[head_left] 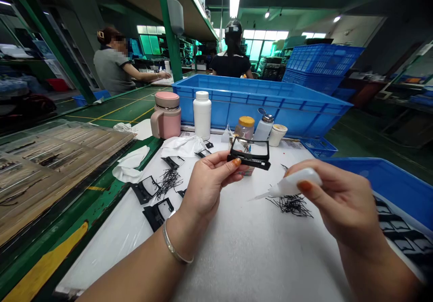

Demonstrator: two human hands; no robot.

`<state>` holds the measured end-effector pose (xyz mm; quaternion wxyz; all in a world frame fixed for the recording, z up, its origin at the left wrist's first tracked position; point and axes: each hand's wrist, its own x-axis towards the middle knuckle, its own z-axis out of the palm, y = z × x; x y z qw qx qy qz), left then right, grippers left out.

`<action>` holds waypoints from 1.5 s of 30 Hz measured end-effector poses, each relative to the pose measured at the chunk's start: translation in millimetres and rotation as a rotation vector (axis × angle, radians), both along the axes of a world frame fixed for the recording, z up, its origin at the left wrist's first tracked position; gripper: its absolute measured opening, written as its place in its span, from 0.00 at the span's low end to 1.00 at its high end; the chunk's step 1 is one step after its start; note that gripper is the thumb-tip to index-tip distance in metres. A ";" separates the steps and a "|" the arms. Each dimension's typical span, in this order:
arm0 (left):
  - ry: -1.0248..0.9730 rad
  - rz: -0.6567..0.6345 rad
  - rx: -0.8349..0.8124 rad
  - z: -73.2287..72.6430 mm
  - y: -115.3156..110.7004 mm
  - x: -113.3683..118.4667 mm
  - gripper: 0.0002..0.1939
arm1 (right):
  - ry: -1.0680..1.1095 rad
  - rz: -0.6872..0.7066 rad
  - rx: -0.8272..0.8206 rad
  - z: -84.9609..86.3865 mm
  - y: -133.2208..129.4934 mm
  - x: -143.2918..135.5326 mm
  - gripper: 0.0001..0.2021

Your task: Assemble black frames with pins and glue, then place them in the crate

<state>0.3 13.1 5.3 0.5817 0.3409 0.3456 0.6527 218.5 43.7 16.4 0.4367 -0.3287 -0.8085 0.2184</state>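
Observation:
My left hand (208,182) pinches a black plastic frame (252,161) by its left end and holds it up over the white work surface (243,252). The frame has an open rectangular window. My right hand (345,198) grips a small white squeeze bottle (299,182) with a long thin nozzle, whose tip points left and down, below the frame and apart from it. Beneath the bottle lies a pile of thin black strips (292,206). More black frames (158,212) and a second pile of black strips (169,182) lie left of my left hand.
Behind the work stand a pink mug (167,117), a white bottle (202,117), a yellow-lidded jar (245,128), a pump-top bottle (264,128) and a large blue crate (230,106). A blue bin (389,176) is at right, cardboard trays (50,171) at left. Two people sit farther off.

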 end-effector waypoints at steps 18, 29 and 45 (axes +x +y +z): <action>-0.129 0.095 0.060 8.1 2.9 -15.4 0.06 | 0.427 -0.297 -0.584 -40.6 68.7 1.2 0.21; -0.080 0.095 0.048 3.0 4.9 -10.5 0.07 | -0.045 -0.467 -0.287 -63.5 84.2 -7.9 0.11; 0.049 0.229 0.149 -0.9 7.4 -15.4 0.14 | -0.221 -0.291 0.033 1.5 36.6 -73.9 0.09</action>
